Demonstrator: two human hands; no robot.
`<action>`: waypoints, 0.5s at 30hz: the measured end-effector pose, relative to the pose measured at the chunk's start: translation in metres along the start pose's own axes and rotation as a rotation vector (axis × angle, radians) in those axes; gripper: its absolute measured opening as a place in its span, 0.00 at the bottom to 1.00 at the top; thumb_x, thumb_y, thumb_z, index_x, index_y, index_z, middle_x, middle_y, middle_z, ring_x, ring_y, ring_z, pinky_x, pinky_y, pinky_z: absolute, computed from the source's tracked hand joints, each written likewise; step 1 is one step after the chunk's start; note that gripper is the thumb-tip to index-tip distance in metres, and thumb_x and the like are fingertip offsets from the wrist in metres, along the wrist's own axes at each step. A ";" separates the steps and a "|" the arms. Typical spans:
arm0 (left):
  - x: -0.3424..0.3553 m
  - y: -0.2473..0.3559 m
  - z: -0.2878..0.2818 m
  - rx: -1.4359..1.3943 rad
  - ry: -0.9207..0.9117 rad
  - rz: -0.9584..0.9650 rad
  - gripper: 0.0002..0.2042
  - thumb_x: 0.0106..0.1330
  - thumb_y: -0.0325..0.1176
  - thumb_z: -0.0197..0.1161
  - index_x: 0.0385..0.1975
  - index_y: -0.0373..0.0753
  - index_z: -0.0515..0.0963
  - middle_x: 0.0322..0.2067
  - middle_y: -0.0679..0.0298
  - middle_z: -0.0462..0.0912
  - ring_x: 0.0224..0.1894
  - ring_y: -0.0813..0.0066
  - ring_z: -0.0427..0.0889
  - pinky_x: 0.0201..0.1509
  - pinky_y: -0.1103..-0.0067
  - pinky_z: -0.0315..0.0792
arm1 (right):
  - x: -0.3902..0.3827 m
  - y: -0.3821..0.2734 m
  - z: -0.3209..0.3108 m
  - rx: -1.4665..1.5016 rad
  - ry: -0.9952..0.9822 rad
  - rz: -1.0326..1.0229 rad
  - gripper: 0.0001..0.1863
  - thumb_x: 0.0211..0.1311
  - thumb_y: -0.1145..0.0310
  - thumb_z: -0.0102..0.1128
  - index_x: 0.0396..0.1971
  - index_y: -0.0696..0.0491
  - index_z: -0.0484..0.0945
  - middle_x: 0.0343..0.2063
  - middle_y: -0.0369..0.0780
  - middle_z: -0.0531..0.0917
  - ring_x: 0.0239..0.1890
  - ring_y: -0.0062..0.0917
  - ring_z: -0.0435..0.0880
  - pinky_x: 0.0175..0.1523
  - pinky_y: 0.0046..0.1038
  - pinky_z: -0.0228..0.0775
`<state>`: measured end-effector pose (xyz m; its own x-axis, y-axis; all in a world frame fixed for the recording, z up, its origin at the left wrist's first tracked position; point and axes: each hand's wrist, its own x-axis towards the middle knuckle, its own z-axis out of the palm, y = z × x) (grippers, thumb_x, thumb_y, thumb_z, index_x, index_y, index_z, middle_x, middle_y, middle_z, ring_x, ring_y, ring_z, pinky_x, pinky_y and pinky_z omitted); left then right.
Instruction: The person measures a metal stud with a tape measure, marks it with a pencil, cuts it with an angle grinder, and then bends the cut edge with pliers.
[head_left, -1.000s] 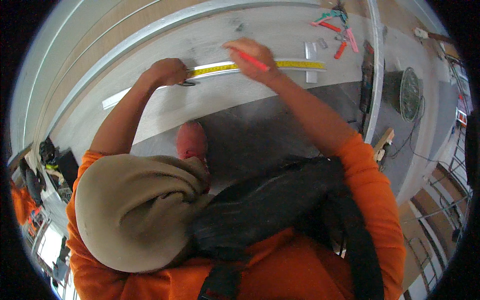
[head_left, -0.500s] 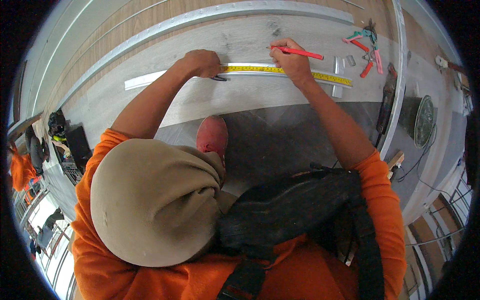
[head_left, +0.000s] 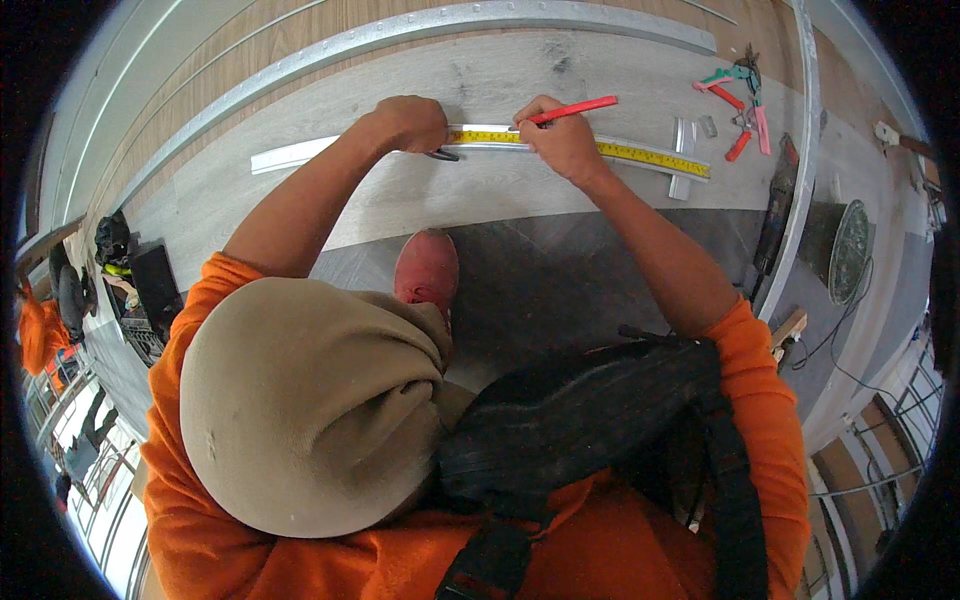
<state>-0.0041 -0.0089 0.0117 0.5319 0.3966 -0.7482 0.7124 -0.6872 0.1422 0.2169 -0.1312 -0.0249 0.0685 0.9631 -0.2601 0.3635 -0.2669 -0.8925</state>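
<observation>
A silver metal profile point(head_left: 290, 157) lies crosswise on the light wood-look floor. Along it runs the yellow blade of a tape measure point(head_left: 640, 154). My left hand point(head_left: 412, 124) is closed at the blade's left end, seemingly around the tape measure's case, which my fingers hide; a small black loop pokes out below. Between the fingers of my right hand point(head_left: 565, 143) is a red pencil point(head_left: 580, 108), its lower tip down at the profile beside the blade. Under the blade's right end sits a short metal cross piece point(head_left: 681, 185).
Snips and pliers with red, pink and green handles point(head_left: 759, 130) lie at the far right. Beyond my hands stretches a long metal channel point(head_left: 400, 30). A dark long tool point(head_left: 775, 215) and a bucket point(head_left: 848, 250) are on the right. My red shoe point(head_left: 427, 268) is close by.
My right hand has shifted left along the profile and slightly down, bringing the pencil's tip to it. My left hand stays nearly in place, still closed.
</observation>
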 end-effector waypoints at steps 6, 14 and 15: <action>0.002 0.003 -0.004 -0.042 -0.009 -0.012 0.21 0.71 0.50 0.51 0.42 0.41 0.86 0.37 0.55 0.87 0.42 0.52 0.86 0.49 0.60 0.77 | 0.002 0.004 0.001 0.016 0.027 0.041 0.07 0.58 0.67 0.65 0.32 0.54 0.82 0.27 0.39 0.87 0.32 0.26 0.86 0.39 0.29 0.76; 0.005 -0.001 -0.001 -0.001 -0.006 0.040 0.22 0.71 0.51 0.51 0.40 0.38 0.85 0.37 0.52 0.87 0.42 0.49 0.85 0.47 0.59 0.77 | 0.005 -0.006 -0.002 0.318 0.046 0.241 0.06 0.59 0.68 0.63 0.33 0.53 0.83 0.22 0.36 0.84 0.20 0.16 0.80 0.25 0.24 0.72; 0.007 -0.003 0.002 0.015 0.011 0.054 0.22 0.71 0.51 0.51 0.39 0.38 0.85 0.38 0.52 0.87 0.42 0.49 0.85 0.47 0.58 0.77 | 0.006 -0.001 -0.004 0.404 0.066 0.244 0.06 0.59 0.68 0.63 0.33 0.54 0.83 0.21 0.36 0.84 0.19 0.15 0.79 0.23 0.23 0.72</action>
<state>-0.0031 -0.0049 0.0048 0.5745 0.3647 -0.7328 0.6752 -0.7172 0.1725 0.2206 -0.1246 -0.0238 0.1706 0.8674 -0.4675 -0.0596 -0.4645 -0.8836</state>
